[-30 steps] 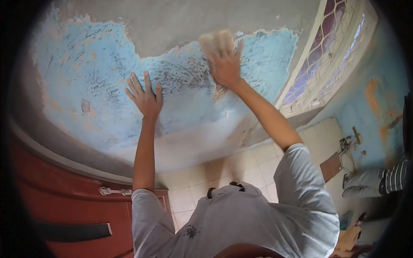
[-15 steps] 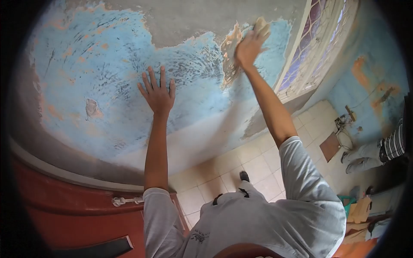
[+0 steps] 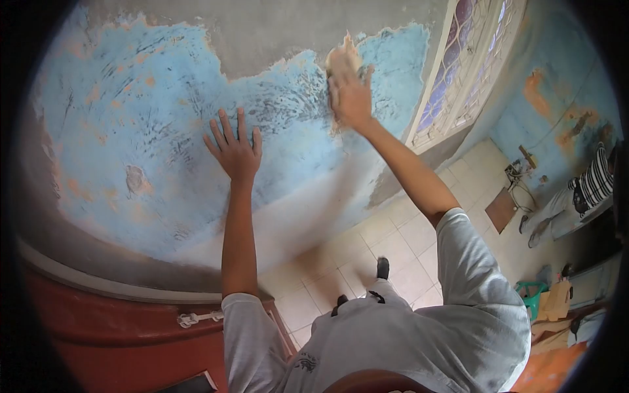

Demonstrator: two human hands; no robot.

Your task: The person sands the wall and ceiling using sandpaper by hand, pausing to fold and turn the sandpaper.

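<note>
My left hand (image 3: 237, 152) lies flat against the blue, worn wall (image 3: 177, 85), its fingers spread and nothing in it. Further right, my right hand (image 3: 352, 98) presses a pale tan piece of sandpaper (image 3: 345, 57) to the wall. Its fingers are blurred by motion, and they cover part of the sandpaper. Around that hand the blue paint is scuffed with dark streaks, and a bare, peeled patch lies partly behind it. Grey plaster (image 3: 275, 33) borders the blue area above.
A window with a white grille (image 3: 452, 85) is to the right. Below left stands a red door (image 3: 98, 347) with a white latch (image 3: 196, 319). Another person (image 3: 590, 180) in a striped top is at far right, near a green plastic chair (image 3: 532, 295) on the tiled floor (image 3: 406, 262).
My right hand has swept left and a little down across the wall with the sandpaper. My left hand stays on the same spot, while the whole view has shifted slightly.
</note>
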